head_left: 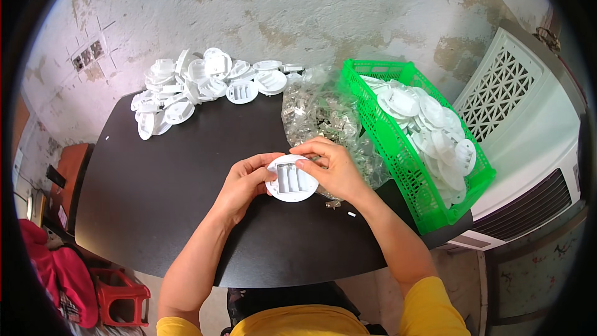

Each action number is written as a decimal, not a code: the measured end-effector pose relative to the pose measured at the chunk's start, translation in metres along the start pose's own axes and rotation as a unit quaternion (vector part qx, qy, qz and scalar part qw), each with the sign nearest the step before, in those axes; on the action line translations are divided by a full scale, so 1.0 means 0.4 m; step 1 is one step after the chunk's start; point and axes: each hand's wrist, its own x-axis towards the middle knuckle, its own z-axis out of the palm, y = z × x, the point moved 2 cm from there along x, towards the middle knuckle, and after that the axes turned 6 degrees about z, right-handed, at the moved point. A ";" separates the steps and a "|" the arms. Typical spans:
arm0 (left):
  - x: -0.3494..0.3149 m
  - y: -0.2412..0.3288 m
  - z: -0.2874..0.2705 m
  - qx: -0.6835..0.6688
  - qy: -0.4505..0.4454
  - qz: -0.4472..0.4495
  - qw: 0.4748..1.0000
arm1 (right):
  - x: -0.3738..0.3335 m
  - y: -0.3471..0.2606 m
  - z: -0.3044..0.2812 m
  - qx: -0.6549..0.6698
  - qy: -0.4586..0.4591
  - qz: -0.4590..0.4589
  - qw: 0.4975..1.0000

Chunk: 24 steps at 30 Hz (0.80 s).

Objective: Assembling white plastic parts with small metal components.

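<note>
Above the dark table, I hold a round white plastic battery housing (291, 194) between both hands, its rectangular three-slot compartment facing up. My left hand (241, 185) is closed on the left rim, thumb on top. From the upper right, my right hand (336, 169) pinches the same housing, its thumb by the compartment's upper right corner. Whether small parts sit between the right fingers cannot be seen. Just beyond the right hand lies a clear plastic bag (317, 109) full of small metal pieces. A few such pieces (334, 204) lie loose under the right wrist.
A pile of similar white housings (211, 74) covers the table's far left edge. On the right, a green plastic basket (388, 149) holds many white round parts (435, 130). A white air cooler (516, 149) stands beyond it. A red stool (121, 295) is on the floor, lower left.
</note>
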 end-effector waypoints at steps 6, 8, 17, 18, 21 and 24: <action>-0.004 0.006 0.006 0.020 -0.002 -0.001 1.000 | 0.005 0.000 0.010 0.057 -0.004 0.090 0.994; -0.005 0.003 0.009 0.019 -0.002 0.003 1.000 | 0.007 0.007 0.016 0.081 0.003 0.088 0.993; -0.003 -0.018 0.013 0.095 0.060 0.073 0.991 | 0.010 0.016 0.056 0.105 0.014 0.082 0.991; -0.003 -0.019 0.014 0.100 0.071 0.076 0.990 | 0.010 0.018 0.058 0.088 0.022 0.079 0.993; 0.001 -0.014 0.017 0.090 0.064 0.084 0.990 | 0.015 0.037 0.055 0.136 0.043 0.046 0.989; 0.003 -0.020 0.021 0.090 0.075 0.091 0.989 | 0.011 0.033 0.052 0.160 0.032 0.070 0.984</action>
